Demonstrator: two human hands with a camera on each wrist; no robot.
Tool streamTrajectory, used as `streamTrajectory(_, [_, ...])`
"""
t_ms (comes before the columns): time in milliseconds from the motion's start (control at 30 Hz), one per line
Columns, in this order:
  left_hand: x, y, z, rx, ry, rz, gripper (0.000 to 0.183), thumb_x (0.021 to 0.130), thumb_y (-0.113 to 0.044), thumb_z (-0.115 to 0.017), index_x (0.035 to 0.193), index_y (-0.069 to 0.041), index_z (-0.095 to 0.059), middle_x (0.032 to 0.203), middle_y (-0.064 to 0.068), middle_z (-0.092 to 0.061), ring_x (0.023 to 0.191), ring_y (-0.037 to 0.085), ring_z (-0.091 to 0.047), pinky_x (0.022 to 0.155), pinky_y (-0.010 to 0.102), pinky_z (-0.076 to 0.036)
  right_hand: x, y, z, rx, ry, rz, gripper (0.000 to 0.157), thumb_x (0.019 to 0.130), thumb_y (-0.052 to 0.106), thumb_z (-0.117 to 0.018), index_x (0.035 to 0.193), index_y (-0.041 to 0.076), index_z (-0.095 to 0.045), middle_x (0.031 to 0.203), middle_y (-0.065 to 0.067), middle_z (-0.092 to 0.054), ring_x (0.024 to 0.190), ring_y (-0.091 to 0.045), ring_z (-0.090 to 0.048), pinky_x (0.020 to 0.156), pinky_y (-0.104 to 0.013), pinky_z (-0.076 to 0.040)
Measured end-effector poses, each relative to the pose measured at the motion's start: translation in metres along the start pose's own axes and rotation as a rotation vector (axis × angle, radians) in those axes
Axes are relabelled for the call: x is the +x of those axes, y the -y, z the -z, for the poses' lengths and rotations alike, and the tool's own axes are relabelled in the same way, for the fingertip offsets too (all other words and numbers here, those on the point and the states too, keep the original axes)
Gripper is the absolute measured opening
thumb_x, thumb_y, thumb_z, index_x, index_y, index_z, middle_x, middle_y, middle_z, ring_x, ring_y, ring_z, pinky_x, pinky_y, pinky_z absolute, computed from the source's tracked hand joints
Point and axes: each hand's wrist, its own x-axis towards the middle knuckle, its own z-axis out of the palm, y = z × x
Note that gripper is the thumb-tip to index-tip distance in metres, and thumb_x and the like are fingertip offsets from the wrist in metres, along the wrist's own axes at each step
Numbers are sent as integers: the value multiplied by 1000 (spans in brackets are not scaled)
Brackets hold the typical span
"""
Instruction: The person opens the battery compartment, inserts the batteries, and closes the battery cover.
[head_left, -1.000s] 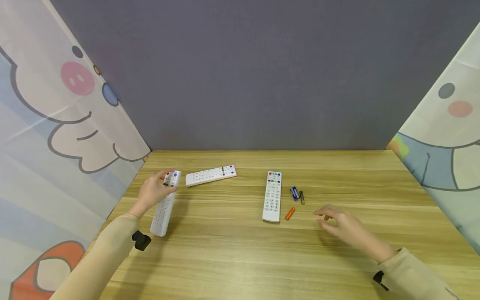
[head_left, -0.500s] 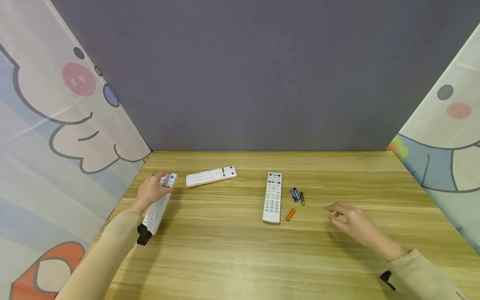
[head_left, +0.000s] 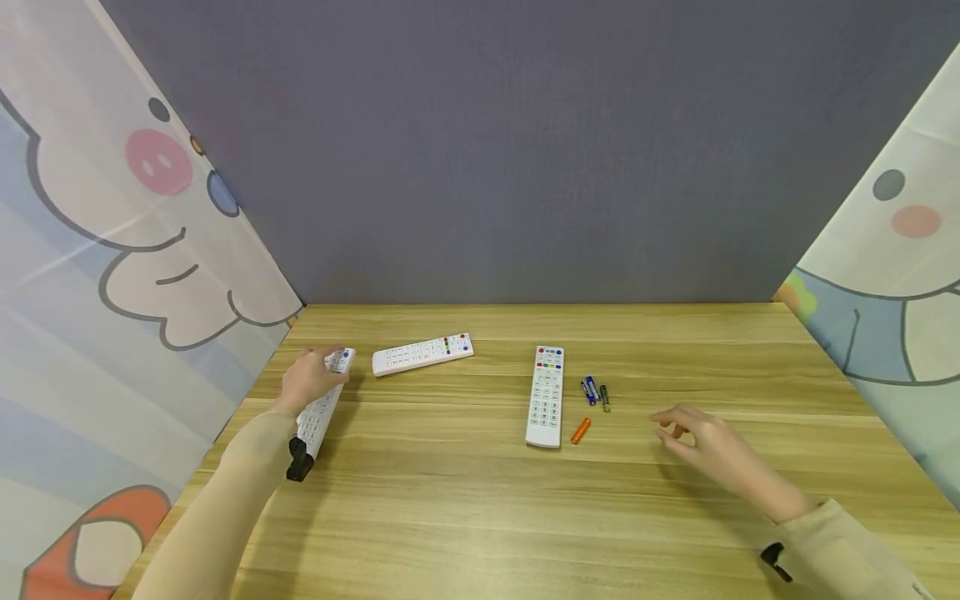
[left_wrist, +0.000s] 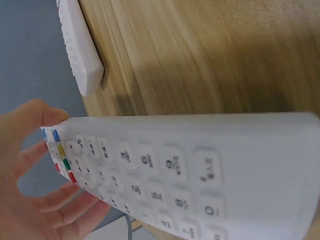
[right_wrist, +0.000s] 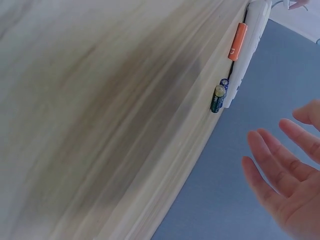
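My left hand [head_left: 309,381] holds a white remote control [head_left: 321,414] by its two long edges, thumb on one side and fingers on the other. In the left wrist view its keypad and coloured buttons show, and the thumb presses the edge near the coloured-button end. The hand and sleeve hide part of it in the head view. My right hand [head_left: 708,446], fingers loosely bent and holding nothing, hovers over the table right of the batteries. Nearest to it are an orange battery [head_left: 581,431], a dark battery [head_left: 604,397] and blue batteries [head_left: 589,390].
A second white remote [head_left: 423,354] lies crosswise towards the back left of the wooden table [head_left: 450,517]. Another remote [head_left: 544,397] lies lengthwise at the middle, left of the batteries. A grey panel [head_left: 525,150] closes the back, with printed cartoon sheets [head_left: 67,333] at both sides.
My left hand has shifted slightly with the remote, whose top end is now a little further left and nearer me. My right hand has drawn slightly right, away from the batteries.
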Motion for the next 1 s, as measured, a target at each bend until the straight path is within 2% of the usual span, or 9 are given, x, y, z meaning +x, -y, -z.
streamTrajectory(67, [2, -1, -1, 7, -3, -4, 59, 80, -21, -63, 133, -5, -43, 115, 33, -53, 104, 49, -46, 41, 27, -34, 0, 0, 0, -1, -1, 3, 28, 69, -1, -73, 96, 3, -65, 81, -1, -63, 64, -3, -54, 43, -14, -38])
streamTrajectory(133, [4, -1, -2, 10, -6, -2, 59, 80, -21, -63, 133, -5, -43, 116, 36, -51, 85, 41, -52, 41, 27, -34, 0, -1, 0, -3, -3, 5, 28, 69, -1, -73, 95, 3, -65, 81, -2, -63, 64, -2, -54, 43, -14, -39])
streamTrajectory(167, [5, -1, -3, 14, -12, -1, 59, 80, -21, -63, 133, -5, -43, 118, 36, -50, 88, 40, -52, 42, 27, -35, -1, -1, -1, -4, 0, 1, 27, 69, -1, -73, 95, 3, -65, 81, -2, -63, 65, -2, -53, 43, -14, -39])
streamTrajectory(267, [8, -1, -6, 12, -23, 13, 59, 80, -20, -65, 133, -5, -43, 123, 38, -44, 67, 28, -48, 42, 27, -36, -1, -1, -1, -2, 4, 1, 28, 69, -2, -73, 95, 3, -65, 81, 0, -63, 65, -1, -53, 43, -13, -39])
streamTrajectory(567, [10, 1, -18, -38, -36, 74, 55, 82, -19, -63, 132, -3, -45, 131, 42, -31, 56, 20, -39, 41, 24, -31, -2, 0, 0, 10, 44, -43, 26, 71, -2, -71, 96, 3, -65, 81, 2, -61, 66, 2, -51, 44, -14, -39])
streamTrajectory(700, [11, 0, -22, -28, -23, 100, 53, 84, -19, -61, 132, -3, -45, 131, 41, -32, 61, 24, -42, 42, 26, -33, -2, 0, 0, 18, 48, -41, 26, 71, -4, -71, 95, 2, -65, 81, 2, -62, 66, 3, -51, 45, -14, -40])
streamTrajectory(833, [12, -1, -24, -13, -18, 104, 51, 85, -19, -60, 131, -2, -46, 131, 38, -36, 89, 47, -51, 45, 28, -36, -2, 0, 0, 23, 51, -37, 26, 71, -3, -72, 96, 2, -65, 81, 2, -62, 67, 3, -50, 46, -15, -42])
streamTrajectory(933, [13, -2, -26, -15, -12, 97, 50, 85, -18, -59, 130, -1, -46, 130, 37, -39, 99, 50, -50, 46, 30, -38, -2, -1, 0, 22, 52, -28, 27, 70, -3, -72, 96, 2, -65, 81, 3, -61, 67, 3, -50, 47, -15, -42])
streamTrajectory(1000, [13, -2, -27, -16, -8, 97, 49, 85, -17, -59, 130, 0, -46, 129, 36, -40, 96, 47, -52, 47, 31, -39, -2, -1, -1, 24, 50, -22, 28, 69, -3, -72, 96, 2, -64, 80, 3, -61, 67, 3, -50, 46, -15, -42])
